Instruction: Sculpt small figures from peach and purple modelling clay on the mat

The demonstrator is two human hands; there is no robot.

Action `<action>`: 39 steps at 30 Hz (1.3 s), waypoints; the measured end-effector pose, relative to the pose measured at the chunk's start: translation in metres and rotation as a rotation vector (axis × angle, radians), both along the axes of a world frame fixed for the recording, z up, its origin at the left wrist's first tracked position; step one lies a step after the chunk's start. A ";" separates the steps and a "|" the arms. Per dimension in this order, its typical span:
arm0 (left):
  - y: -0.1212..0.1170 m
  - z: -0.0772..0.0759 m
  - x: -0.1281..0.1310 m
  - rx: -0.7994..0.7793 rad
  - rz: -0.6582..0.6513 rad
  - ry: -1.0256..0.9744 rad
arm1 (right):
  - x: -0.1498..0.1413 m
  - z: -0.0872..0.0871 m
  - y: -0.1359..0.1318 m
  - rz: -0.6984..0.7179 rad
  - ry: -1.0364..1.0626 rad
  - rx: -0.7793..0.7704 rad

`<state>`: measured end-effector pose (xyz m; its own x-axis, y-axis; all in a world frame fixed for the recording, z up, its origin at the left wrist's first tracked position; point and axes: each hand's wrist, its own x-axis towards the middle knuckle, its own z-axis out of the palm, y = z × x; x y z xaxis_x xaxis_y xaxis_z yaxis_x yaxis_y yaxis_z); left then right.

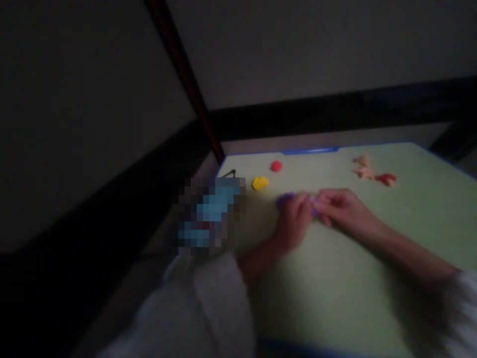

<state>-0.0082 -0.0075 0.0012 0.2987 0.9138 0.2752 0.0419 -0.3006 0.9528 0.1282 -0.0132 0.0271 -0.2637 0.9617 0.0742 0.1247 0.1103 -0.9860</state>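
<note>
My left hand [296,219] is closed around a lump of purple modelling clay [285,200], part of which sticks out past the fingers on the far left side. Fingertips of my right hand [341,206] pinch the right end of the same clay, where a little purple shows between the two hands. Both hands are just above the pale green table [320,293], close together. Beyond my left hand lie a yellow clay lump [260,183] and a small red ball [276,166]. The picture is dim and blurred, so the clay's exact shape cannot be made out.
At the far right of the table are peach-coloured clay pieces [365,172] and a red and peach piece [387,179]. A pixelated light-blue object [216,204] is at the left edge. A blue strip [311,150] marks the far edge, with walls behind.
</note>
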 end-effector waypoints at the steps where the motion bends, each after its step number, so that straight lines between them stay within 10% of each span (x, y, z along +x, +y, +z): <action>1: 0.000 0.000 0.001 -0.014 0.001 -0.003 | -0.001 0.000 -0.001 -0.007 0.000 -0.001; 14: -0.003 -0.009 0.001 -0.114 -0.027 -0.136 | 0.002 -0.009 -0.001 0.162 0.016 0.014; 24: -0.005 -0.006 0.001 -0.117 0.089 -0.013 | 0.001 -0.017 0.001 0.042 -0.090 -0.027; 39: -0.002 -0.011 -0.001 -0.228 -0.124 -0.189 | 0.001 -0.009 -0.003 0.143 -0.024 -0.038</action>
